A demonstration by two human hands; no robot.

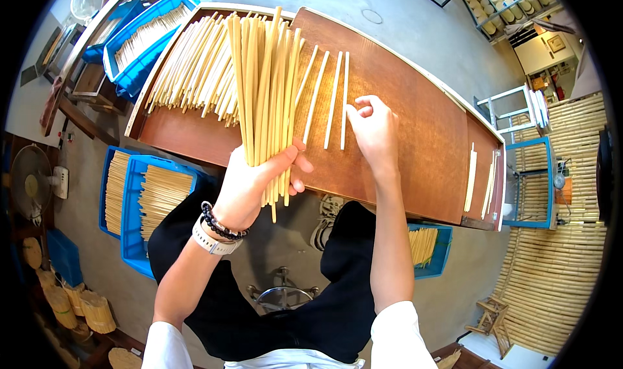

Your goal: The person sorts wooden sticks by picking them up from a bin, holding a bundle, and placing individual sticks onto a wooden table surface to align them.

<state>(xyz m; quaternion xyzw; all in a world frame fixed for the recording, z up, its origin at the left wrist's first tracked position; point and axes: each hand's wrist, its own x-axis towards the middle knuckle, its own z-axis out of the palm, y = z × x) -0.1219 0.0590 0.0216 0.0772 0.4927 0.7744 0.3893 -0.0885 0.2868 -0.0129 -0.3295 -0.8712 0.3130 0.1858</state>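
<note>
My left hand (pixel 258 179) grips a thick bundle of thin bamboo sticks (pixel 260 87), held upright above the table's near edge. Several single sticks (pixel 334 101) lie apart on the brown wooden tabletop (pixel 413 140), to the right of the bundle. My right hand (pixel 372 130) is over the board, its fingers loosely curled with a gap between thumb and forefinger. The thumb is beside the rightmost single stick (pixel 345 92); whether it touches it is hard to tell. Behind the bundle, a wide heap of sticks (pixel 194 67) covers the left part of the table, partly hidden.
A raised pale rim (pixel 155 72) borders the table. A few sticks (pixel 470 179) lie at its right end. Blue crates of sticks stand at far left (pixel 146 33), near left (pixel 160 208) and below the right side (pixel 430 247). A wheeled stool base (pixel 282 291) shows between my legs.
</note>
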